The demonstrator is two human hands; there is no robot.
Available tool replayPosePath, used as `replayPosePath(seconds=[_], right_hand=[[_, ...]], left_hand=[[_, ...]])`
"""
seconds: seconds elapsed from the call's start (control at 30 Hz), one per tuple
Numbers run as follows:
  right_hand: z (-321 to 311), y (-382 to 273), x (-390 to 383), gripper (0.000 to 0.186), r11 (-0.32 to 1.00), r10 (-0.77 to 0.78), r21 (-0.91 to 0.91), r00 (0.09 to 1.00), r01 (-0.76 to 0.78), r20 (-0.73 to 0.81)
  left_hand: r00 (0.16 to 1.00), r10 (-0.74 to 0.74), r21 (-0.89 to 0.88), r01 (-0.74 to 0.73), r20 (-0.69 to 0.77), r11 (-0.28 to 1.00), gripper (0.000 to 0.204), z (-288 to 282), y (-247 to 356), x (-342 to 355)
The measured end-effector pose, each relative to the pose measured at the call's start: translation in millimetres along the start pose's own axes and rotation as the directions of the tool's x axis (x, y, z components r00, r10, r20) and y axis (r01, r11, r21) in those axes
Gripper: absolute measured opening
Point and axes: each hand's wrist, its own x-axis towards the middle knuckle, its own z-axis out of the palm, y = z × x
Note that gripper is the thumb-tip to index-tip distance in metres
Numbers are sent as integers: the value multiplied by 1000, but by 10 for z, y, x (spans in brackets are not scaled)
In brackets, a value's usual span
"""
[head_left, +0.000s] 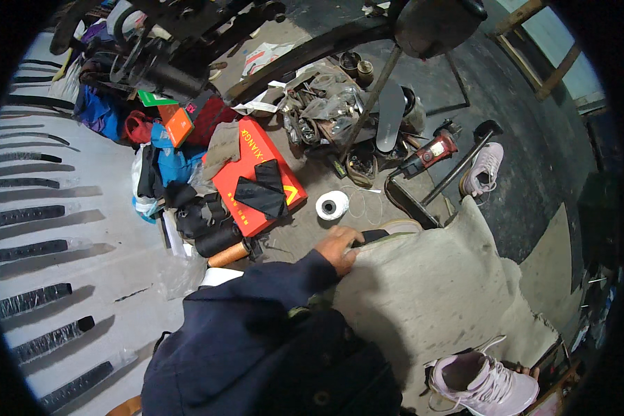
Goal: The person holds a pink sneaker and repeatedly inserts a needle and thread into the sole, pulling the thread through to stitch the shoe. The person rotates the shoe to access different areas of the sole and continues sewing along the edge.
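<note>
My left hand [338, 249] is at the upper left edge of a beige cloth [430, 284] spread across my lap. Its fingers are curled in, and what they hold, if anything, is hidden. At the lower right is a pale pink lace-up sneaker [489, 388], its opening facing up and its laces loose. Only some fingers of my right hand [530, 371] show, at the sneaker's far side, gripping it. A similar pink sneaker [484, 170] stands on the dark floor beyond the cloth. A white thread spool [332, 206] is just past my left hand.
A red shoebox [256, 177] bears black flat pieces [262, 191]. Near it lie an orange thread spool [229, 254] and a black one [217, 239]. A red power tool [433, 152] and cluttered small parts [322, 104] lie beyond. A dark metal machine [166, 62] overhangs the upper left.
</note>
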Motion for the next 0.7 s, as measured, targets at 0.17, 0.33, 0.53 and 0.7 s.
replayPosePath(seconds=[0.17, 0.33, 0.53, 0.7], right_hand=[[7, -26, -37, 40, 1000, -19, 8, 999, 18, 31], [-20, -63, -60, 41, 1000, -24, 19, 998, 23, 59], [-22, -17, -163, 42, 999, -25, 38, 996, 21, 91], [-8, -7, -219, 44, 999, -16, 30, 991, 13, 133]], left_hand=[[967, 145, 327, -71, -208, 942, 51, -375, -97, 13], [988, 19, 508, 63, -156, 859, 69, -522, -171, 299], [991, -135, 526, 122, -13, 842, 63, -439, -378, 510], [993, -93, 571, 120, -76, 812, 57, -455, -471, 467]])
